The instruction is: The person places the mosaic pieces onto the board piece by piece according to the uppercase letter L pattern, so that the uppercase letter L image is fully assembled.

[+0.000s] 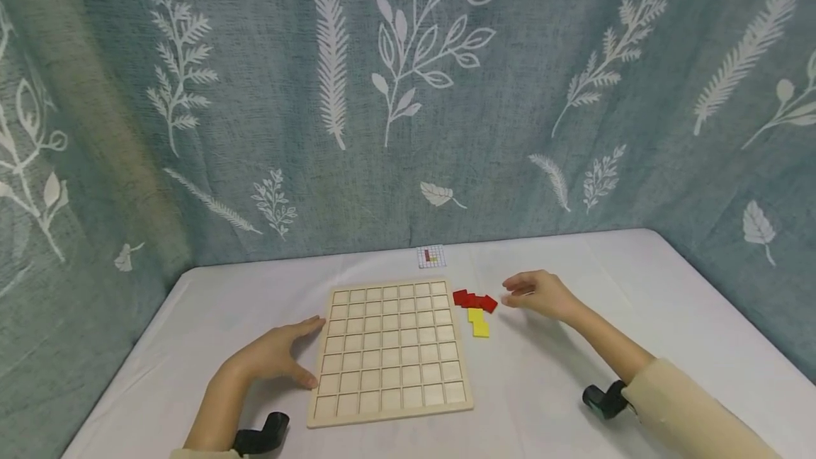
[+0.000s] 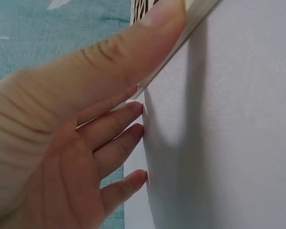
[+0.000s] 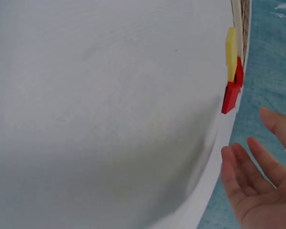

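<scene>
A pale wooden grid board point(image 1: 390, 353) of square cells lies flat on the white-clothed desk point(image 1: 637, 317). The left hand point(image 1: 274, 356) rests open against its left edge. The right hand point(image 1: 538, 294), fingers relaxed and holding nothing, hovers just beside flat red pieces point(image 1: 474, 300) and a yellow piece point(image 1: 478, 323).

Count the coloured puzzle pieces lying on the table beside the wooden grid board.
2. A red piece lies just right of the board's top corner, near the right hand. A yellow piece lies directly below it, touching it. None seem hidden.
</scene>
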`<state>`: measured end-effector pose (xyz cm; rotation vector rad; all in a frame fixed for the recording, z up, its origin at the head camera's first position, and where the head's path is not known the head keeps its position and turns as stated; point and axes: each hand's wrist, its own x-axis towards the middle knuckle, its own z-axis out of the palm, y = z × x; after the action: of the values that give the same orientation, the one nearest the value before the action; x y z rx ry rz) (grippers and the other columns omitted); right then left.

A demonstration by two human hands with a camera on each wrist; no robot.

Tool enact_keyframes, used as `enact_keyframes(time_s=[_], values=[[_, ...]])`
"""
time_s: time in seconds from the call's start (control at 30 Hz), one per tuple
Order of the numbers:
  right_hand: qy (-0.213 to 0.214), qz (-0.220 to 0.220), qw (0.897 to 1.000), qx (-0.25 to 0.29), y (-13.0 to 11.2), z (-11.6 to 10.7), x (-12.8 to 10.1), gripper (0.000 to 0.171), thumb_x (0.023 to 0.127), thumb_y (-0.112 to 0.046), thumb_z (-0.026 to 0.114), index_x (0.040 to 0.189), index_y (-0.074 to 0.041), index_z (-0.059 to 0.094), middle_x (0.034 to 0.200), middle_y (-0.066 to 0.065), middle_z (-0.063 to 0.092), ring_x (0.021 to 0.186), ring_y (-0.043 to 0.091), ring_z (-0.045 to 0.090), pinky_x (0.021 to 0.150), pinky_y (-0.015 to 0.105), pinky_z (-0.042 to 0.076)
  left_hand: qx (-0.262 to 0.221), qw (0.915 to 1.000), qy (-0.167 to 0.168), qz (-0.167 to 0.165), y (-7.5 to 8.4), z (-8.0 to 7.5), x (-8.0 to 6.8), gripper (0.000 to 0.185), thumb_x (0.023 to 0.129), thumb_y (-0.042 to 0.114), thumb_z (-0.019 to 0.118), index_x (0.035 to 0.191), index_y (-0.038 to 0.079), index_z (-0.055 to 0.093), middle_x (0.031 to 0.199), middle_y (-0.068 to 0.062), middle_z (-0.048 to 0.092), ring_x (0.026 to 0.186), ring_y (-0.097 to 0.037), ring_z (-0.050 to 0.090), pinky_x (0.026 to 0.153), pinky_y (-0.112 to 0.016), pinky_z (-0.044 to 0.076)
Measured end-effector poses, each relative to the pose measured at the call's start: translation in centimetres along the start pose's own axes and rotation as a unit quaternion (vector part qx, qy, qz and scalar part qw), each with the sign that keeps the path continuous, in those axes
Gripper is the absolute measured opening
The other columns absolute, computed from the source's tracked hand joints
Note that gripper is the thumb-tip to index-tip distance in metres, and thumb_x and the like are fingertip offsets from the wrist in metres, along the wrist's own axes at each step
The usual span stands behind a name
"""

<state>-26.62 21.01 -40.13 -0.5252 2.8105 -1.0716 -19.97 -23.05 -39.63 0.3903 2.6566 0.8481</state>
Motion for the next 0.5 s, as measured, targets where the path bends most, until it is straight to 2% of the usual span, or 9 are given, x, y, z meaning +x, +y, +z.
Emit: enact_keyframes(time_s=[0.3, 0.5], values=[[0.009, -0.003, 1.000, 0.005, 0.4, 1.6, 1.1, 0.029, 0.075, -0.014, 0.076, 0.097, 0.003, 0.069, 0.087, 0.010, 0.069, 0.076, 0.017, 0.063, 0.069, 0.027, 0.053, -0.004, 1.0000, -0.001, 0.000, -0.4, -0.1, -0.3, 0.106, 0.050, 0.033, 0.086, 0.139, 0.001, 0.038, 0.145, -0.026, 0.029, 0.130, -0.050, 0.025, 0.101, -0.063, 0.025], [0.021, 0.009, 1.000, -0.007, 0.1, 2.3, 1.4, 0.029, 0.072, -0.021, 0.078, 0.090, -0.001, 0.070, 0.079, 0.003, 0.067, 0.071, 0.012, 0.059, 0.063, 0.022, 0.049, -0.013, 0.9999, -0.003, 0.004, -0.5, 0.1, -0.2, 0.105, 0.052, 0.033, 0.085, 0.140, 0.002, 0.037, 0.145, -0.026, 0.027, 0.131, -0.050, 0.024, 0.101, -0.064, 0.024]])
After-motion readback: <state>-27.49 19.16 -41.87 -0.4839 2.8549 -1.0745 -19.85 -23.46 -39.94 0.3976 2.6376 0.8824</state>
